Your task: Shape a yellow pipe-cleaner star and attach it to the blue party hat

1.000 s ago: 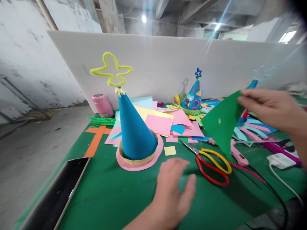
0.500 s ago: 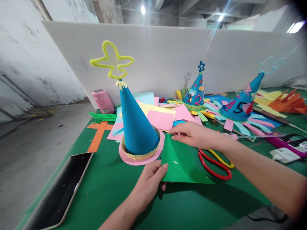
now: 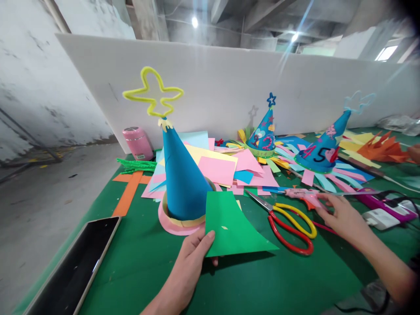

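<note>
My left hand pinches the lower left edge of a green paper sheet, thumb on top and fingers underneath. The sheet has a curved right edge and partly covers the brim of a blue cone party hat. That hat carries a yellow pipe-cleaner star and a pink brim. My right hand is at the back of a pink glue gun, fingers apart and touching or almost touching it. Scissors with red and yellow handles lie between the sheet and that hand, blades slightly apart.
A phone lies at the left, near orange strips, green pipe cleaners and a pink bottle. Behind are coloured papers and two decorated hats. A purple power strip with a white plug sits right.
My right hand has let go of the green sheet and moved right to the glue gun. The scissors now show fully. My left hand still holds the sheet, slightly further left.
</note>
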The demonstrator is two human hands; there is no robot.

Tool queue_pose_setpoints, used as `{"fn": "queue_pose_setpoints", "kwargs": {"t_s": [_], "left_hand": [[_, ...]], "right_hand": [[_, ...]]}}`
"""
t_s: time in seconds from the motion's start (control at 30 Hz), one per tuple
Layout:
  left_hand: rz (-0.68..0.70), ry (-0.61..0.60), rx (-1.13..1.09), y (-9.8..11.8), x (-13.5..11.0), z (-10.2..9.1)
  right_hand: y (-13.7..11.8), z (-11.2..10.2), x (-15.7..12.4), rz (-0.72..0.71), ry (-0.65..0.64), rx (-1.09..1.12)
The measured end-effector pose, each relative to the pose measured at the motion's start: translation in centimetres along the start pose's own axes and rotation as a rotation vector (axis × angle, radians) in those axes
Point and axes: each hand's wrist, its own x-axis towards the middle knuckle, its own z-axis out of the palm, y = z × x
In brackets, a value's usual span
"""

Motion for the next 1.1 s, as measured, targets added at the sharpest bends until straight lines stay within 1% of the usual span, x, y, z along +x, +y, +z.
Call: {"fn": "queue_pose_setpoints", "kwargs": {"t_s": [0.1, 0.17, 0.37, 0.5, 0.63, 0.83, 0.93, 1.0, 1.1], "left_hand": [[-0.006, -0.001, 0.004, -0.1, 0.0, 0.0], [-0.005, 0.000, 0.009, -0.1, 0.0, -0.1], [-0.015, 0.000, 0.013, -0.2, -0.1, 0.0], [-0.035, 0.008, 0.024, 0.0, -0.1, 0.2], [-0.044, 0.010, 0.033, 0.2, -0.2, 0.3], [-0.029, 0.007, 0.039, 0.1, -0.2, 0.1], [-0.030, -0.001, 0.051, 0.0, -0.1, 0.1], [-0.041, 0.002, 0.051, -0.1, -0.1, 0.1], [-0.053, 0.005, 0.049, 0.0, -0.1, 0.1]], "right_hand": [[0.5, 1.3, -0.5, 0.012, -0.019, -0.018], [0.6, 1.6, -0.4, 0.026, -0.013, -0.037], [0.7, 0.9, -0.3, 0.097, 0.058, -0.106], [0.7, 0.6, -0.4, 0.106, 0.040, -0.127], [0.5, 0.7, -0.4, 0.087, 0.006, -0.139], [0.2, 0.5, -0.9, 0.092, 0.019, -0.157], [0.0, 0.0, -1.0, 0.072, 0.100, -0.189], [-0.2, -0.3, -0.5, 0.023, 0.138, -0.227], [-0.4, -0.2, 1.1, -0.109, 0.095, -0.288]]}}
